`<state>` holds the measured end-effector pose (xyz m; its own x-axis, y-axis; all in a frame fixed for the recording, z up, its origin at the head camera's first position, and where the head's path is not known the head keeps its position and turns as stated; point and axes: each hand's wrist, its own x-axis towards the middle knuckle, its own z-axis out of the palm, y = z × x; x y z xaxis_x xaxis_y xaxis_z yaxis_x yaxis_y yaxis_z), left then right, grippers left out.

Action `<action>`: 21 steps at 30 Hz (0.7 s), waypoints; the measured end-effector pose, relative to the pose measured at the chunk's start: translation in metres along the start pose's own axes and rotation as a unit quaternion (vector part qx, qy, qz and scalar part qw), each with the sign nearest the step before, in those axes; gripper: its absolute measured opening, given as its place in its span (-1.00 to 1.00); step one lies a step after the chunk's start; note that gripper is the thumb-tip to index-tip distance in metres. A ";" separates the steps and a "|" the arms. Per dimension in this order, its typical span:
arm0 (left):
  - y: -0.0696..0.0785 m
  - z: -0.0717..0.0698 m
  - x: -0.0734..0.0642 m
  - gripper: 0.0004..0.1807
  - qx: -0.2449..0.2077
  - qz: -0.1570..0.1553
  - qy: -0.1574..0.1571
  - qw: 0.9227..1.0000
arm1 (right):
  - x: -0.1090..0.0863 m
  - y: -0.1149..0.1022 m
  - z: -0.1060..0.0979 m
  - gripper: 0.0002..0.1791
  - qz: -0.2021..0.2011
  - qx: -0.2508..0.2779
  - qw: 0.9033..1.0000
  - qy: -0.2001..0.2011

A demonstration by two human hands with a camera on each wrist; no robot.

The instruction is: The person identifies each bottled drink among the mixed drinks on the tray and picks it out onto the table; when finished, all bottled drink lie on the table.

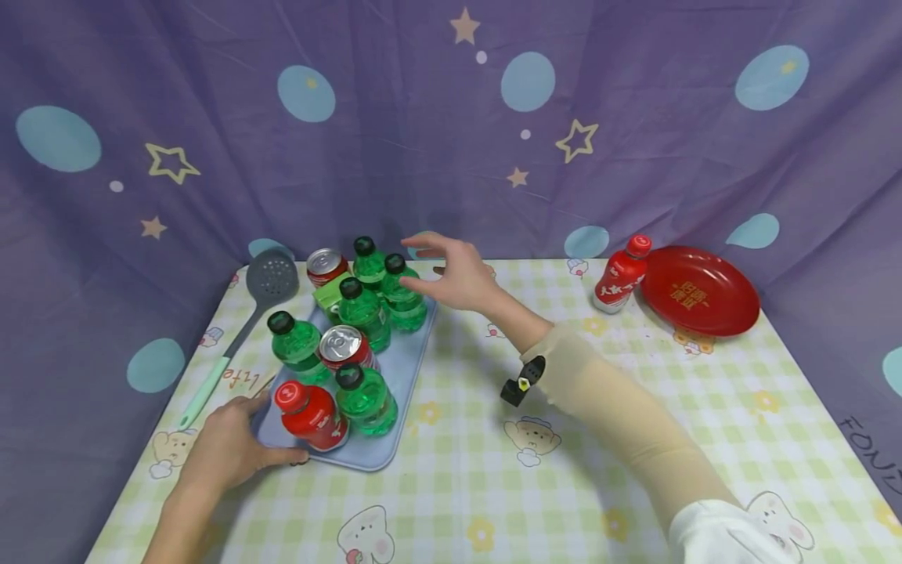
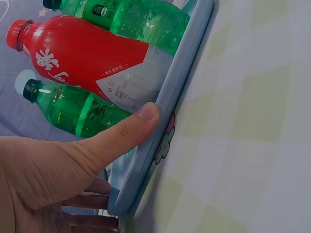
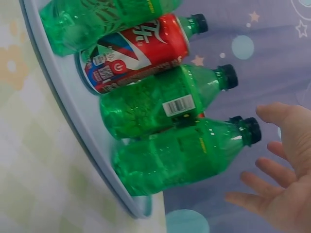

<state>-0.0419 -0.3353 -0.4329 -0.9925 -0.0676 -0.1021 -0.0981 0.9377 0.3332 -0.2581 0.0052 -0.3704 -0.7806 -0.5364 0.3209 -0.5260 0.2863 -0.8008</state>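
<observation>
A blue-grey tray (image 1: 405, 392) carries several green bottles (image 1: 364, 313) with black caps, a red bottle (image 1: 312, 415), a soda can (image 1: 347, 348) and a green box (image 1: 330, 296). My left hand (image 1: 224, 446) holds the tray's near left corner. In the left wrist view its thumb (image 2: 131, 126) lies along the rim, and the other fingers are partly hidden beyond the corner. My right hand (image 1: 458, 272) is in the air by the back right green bottle (image 1: 405, 301), fingers spread and thumb apart. In the right wrist view that hand (image 3: 282, 170) holds nothing.
A grey slotted turner (image 1: 271, 278) with a mint handle lies left of the tray. Another can (image 1: 326, 266) stands at the tray's back left. Far right, a second red bottle (image 1: 622, 274) stands beside a red plate (image 1: 733, 294). A purple curtain (image 1: 451, 172) hangs behind the table.
</observation>
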 end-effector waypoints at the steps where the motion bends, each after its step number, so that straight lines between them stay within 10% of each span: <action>1: 0.000 0.000 0.000 0.47 0.000 0.000 0.000 1.000 | 0.000 0.000 0.002 -0.38 0.002 -0.001 1.000 -0.002; 21: 0.000 0.000 -0.001 0.46 0.000 -0.001 0.001 1.000 | 0.006 0.016 0.036 -0.26 0.026 -0.046 0.999 -0.012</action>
<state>-0.0411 -0.3352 -0.4326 -0.9925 -0.0695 -0.1006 -0.0994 0.9379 0.3322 -0.2595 -0.0219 -0.3992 -0.8003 -0.5369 0.2670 -0.5142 0.3853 -0.7663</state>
